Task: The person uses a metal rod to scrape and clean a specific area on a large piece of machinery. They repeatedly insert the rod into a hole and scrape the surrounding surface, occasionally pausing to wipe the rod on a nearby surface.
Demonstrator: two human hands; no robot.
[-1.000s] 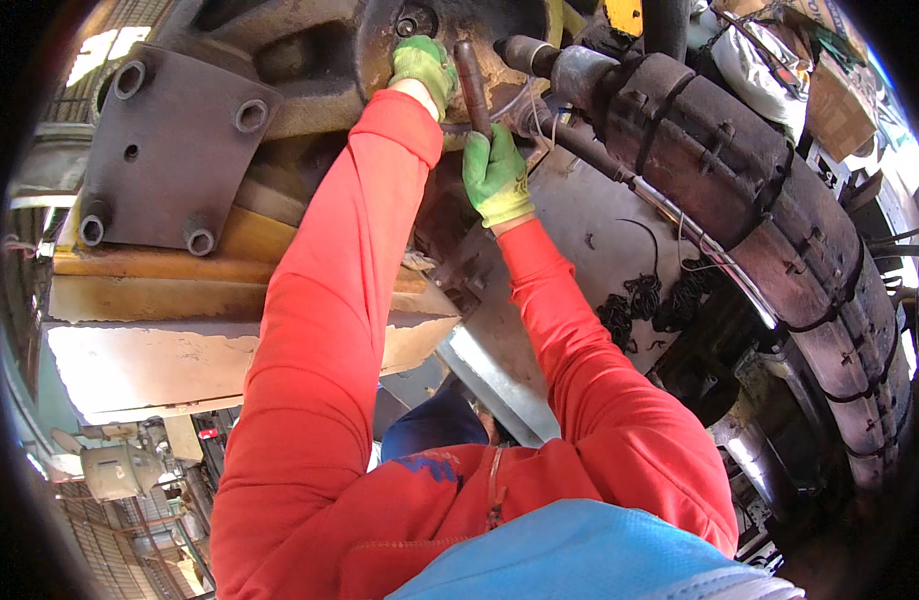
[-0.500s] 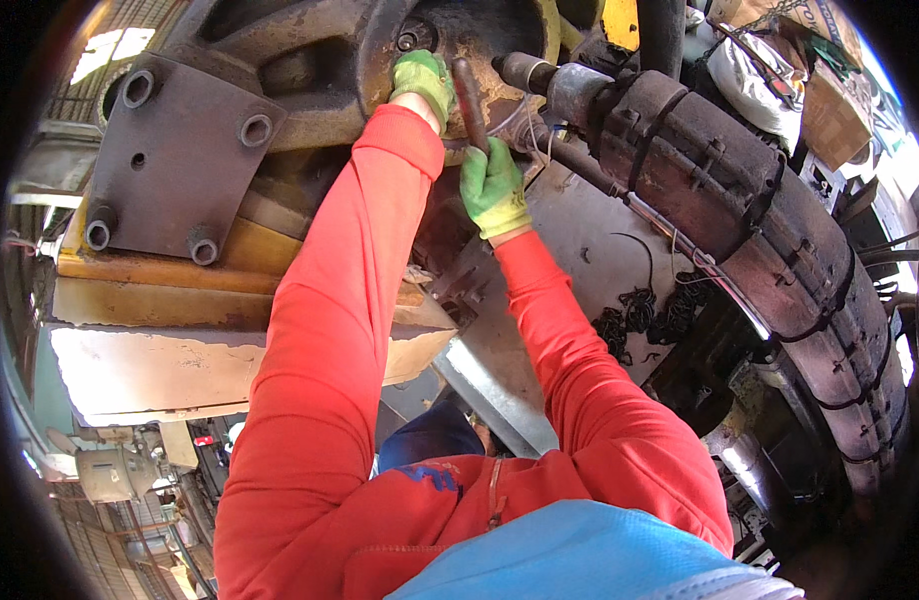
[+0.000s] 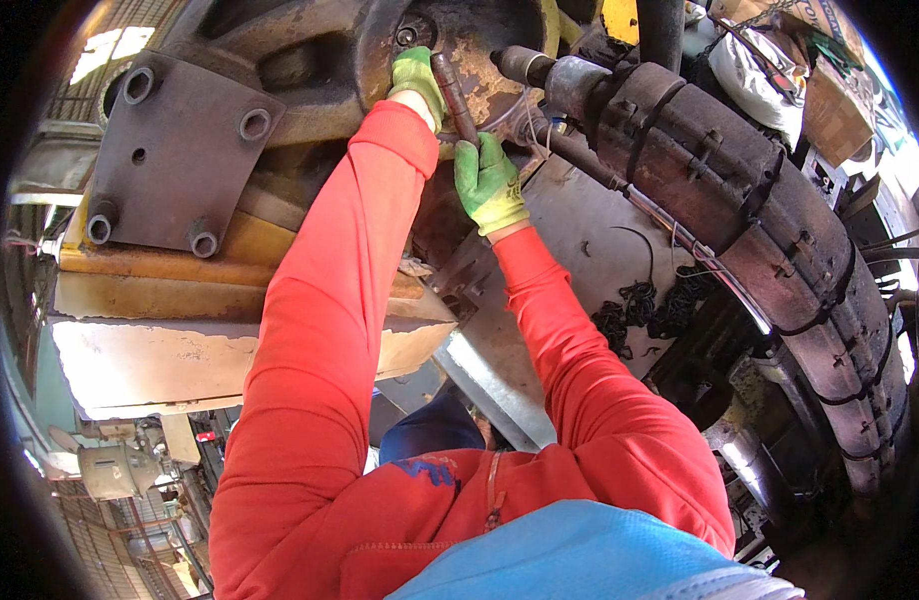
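My left hand (image 3: 417, 84), in a green and yellow glove, reaches into a large cast machine part (image 3: 325, 70). It is just below a round recess holding a bolt-like end (image 3: 408, 37). Its fingers look curled, with their tips and whatever they grip hidden behind the hand. My right hand (image 3: 493, 185), gloved alike, is closed around the lower end of a rusty brown metal rod (image 3: 454, 97). That rod tilts up and left, its upper end beside my left hand; whether they touch, I cannot tell.
A flat steel plate (image 3: 180, 160) with pipe-like corner sleeves is at the left, above a yellow ledge (image 3: 160, 262). To the right curves a heavy segmented dark band (image 3: 720, 160). Black cords (image 3: 670, 310) lie on the grey floor (image 3: 580, 240). A white sack (image 3: 755, 80) rests at the upper right.
The rod's upper end has shifted left and sits closer to my left hand. My left hand has moved slightly down and left, showing more of the recess.
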